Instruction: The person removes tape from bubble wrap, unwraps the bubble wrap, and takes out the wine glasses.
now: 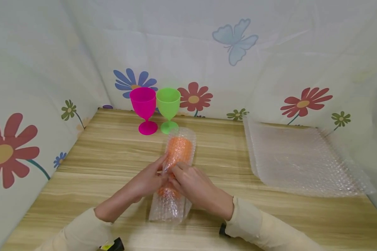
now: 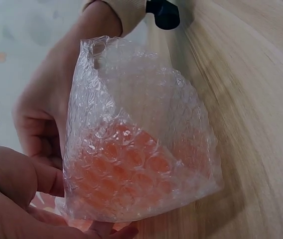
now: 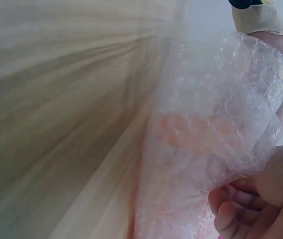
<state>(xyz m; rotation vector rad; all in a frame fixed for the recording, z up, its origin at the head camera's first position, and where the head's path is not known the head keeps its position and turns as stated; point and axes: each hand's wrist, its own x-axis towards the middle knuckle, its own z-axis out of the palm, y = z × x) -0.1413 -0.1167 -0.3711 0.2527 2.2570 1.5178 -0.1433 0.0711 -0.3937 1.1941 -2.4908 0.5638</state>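
An orange goblet (image 1: 179, 148) lies on its side on the table inside clear bubble wrap (image 1: 169, 211), its bowl end away from me and its foot end nearer. My left hand (image 1: 150, 180) holds the wrapped bundle from the left, around its middle. From the right, my right hand (image 1: 192, 179) pinches the wrap at the goblet's stem, its fingertips close to the left hand's. In the left wrist view, loose wrap (image 2: 146, 89) stands out past the orange plastic. Curled right fingers (image 3: 226, 214) show at the wrap's edge in the right wrist view. The stem is mostly hidden.
A pink goblet (image 1: 144, 104) and a green goblet (image 1: 168, 104) stand upright at the back, just beyond the bundle. Bubble wrap sheets (image 1: 289, 157) lie flat on the right side of the wooden table (image 1: 113, 146). Printed fabric (image 1: 188, 42) walls in the back and sides.
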